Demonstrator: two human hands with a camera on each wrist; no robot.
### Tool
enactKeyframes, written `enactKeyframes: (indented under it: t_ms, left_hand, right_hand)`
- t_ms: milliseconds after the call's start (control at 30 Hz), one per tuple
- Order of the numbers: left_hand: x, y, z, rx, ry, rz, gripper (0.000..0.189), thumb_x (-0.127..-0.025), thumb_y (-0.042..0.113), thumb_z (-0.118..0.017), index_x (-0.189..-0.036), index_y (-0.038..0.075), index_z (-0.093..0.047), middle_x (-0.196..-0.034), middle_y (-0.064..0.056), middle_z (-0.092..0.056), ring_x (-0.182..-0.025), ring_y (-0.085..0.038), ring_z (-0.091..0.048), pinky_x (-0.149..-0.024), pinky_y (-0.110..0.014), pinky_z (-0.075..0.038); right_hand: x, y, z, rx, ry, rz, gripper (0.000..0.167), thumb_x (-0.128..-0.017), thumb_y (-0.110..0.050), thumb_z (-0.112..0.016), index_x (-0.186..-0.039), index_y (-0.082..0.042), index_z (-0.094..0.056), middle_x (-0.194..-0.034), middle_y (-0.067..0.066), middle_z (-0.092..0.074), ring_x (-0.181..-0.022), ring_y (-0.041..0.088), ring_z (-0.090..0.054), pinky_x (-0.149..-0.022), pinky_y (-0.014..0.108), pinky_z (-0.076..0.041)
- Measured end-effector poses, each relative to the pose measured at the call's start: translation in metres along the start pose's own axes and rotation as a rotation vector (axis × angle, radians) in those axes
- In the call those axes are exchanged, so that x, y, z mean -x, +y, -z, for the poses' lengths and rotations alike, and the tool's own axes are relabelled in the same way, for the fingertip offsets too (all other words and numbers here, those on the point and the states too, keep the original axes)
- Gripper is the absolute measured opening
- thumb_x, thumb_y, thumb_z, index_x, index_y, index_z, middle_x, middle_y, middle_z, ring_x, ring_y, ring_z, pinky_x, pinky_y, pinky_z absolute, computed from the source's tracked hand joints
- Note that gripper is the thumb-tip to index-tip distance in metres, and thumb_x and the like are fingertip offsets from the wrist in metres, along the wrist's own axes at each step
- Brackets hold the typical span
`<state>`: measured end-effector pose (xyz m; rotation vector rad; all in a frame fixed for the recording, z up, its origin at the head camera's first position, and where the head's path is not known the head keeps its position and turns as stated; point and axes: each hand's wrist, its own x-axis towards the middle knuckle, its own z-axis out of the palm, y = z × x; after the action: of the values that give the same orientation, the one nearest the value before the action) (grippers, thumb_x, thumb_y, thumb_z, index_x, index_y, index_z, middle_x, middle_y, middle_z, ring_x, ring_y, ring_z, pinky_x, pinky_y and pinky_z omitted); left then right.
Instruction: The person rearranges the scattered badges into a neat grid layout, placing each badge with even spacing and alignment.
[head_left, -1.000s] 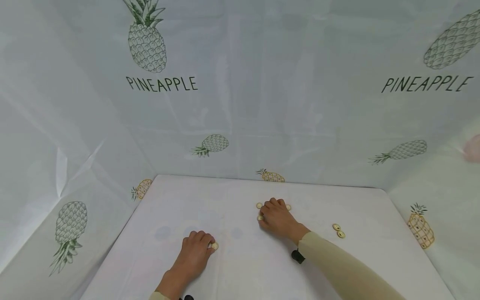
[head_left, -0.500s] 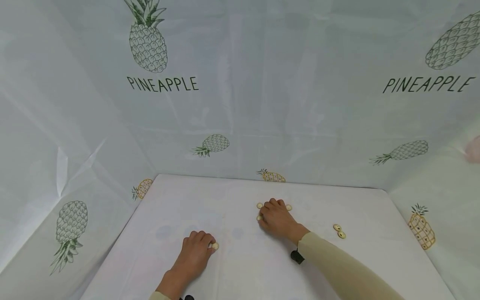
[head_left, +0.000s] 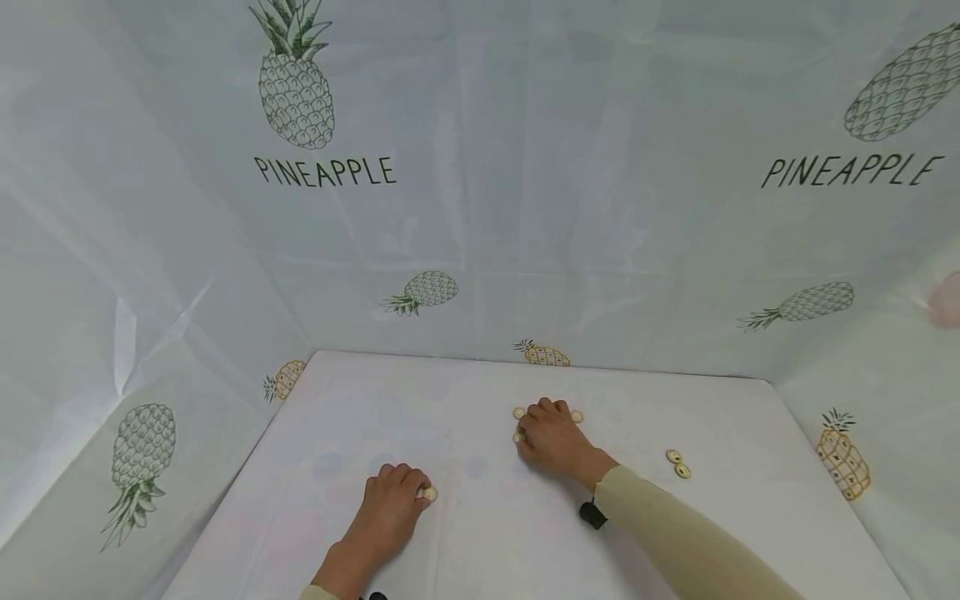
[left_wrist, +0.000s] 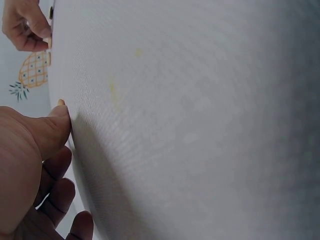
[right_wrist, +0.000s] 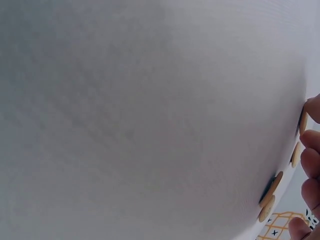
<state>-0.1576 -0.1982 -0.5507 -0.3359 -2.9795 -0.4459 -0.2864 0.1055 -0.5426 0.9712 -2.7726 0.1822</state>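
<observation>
A left hand (head_left: 387, 507) and right hand (head_left: 553, 438) each pinch a round, pale-yellow, wooden-looking disc (head_left: 431, 494) by the thumb, virtually unmoved; work appears paused.

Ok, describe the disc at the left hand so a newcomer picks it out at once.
On the white table, find the left hand. The pale round disc shows at its thumb tip. All other visible discs lie farther back and to the right.

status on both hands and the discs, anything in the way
Left hand pinches small, round, tan, wood-look disc. Right hand pinches matching disc. Two more discs beside that hand; close pair farther right. No obstruction visible between hands.
</observation>
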Motion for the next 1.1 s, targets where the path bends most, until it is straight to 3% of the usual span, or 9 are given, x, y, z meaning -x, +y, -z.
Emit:
enactKeyframes:
  t_ms: [233,533,833,1100]
  left_hand:
    - [0.002,0.002,0.000,0.005,-0.003,0.000,0.015,-0.094,0.023,-0.080,-0.103,0.021,-0.068,-0.099,0.008,-0.059,-0.095,-0.015,-0.050,-0.083,-0.042,-0.044]
    - [0.002,0.000,-0.001,0.005,-0.044,0.021,0.015,-0.095,0.024,-0.079,-0.106,0.020,-0.069,-0.102,0.009,-0.061,-0.098,-0.015,-0.051,-0.084,-0.043,-0.044]
    - [0.003,-0.005,-0.007,-0.014,-0.037,0.019,0.016,-0.095,0.026,-0.079,-0.106,0.021,-0.069,-0.103,0.009,-0.061,-0.097,-0.015,-0.051,-0.084,-0.043,-0.045]
    - [0.003,-0.002,-0.002,0.006,-0.035,0.019,0.016,-0.095,0.024,-0.079,-0.106,0.021,-0.068,-0.101,0.010,-0.061,-0.097,-0.015,-0.051,-0.086,-0.044,-0.045]
  right_hand:
    - [0.011,0.005,0.010,0.036,-0.013,-0.023,0.023,-0.099,-0.034,-0.072,-0.110,-0.014,-0.076,-0.106,0.000,-0.070,-0.099,0.022,-0.051,-0.095,0.048,-0.042]
    - [0.041,0.022,0.026,0.009,0.016,-0.116,0.021,-0.097,-0.030,-0.076,-0.109,-0.012,-0.076,-0.107,0.000,-0.069,-0.101,0.021,-0.050,-0.097,0.050,-0.040]
    - [0.083,0.051,0.041,0.033,0.121,-0.154,0.020,-0.092,-0.024,-0.083,-0.104,-0.010,-0.075,-0.100,0.002,-0.067,-0.099,0.024,-0.053,-0.094,0.052,-0.042]
    - [0.133,0.090,0.055,0.105,0.181,-0.158,0.022,-0.087,-0.017,-0.086,-0.103,-0.009,-0.073,-0.098,0.002,-0.066,-0.098,0.026,-0.054,-0.091,0.055,-0.043]
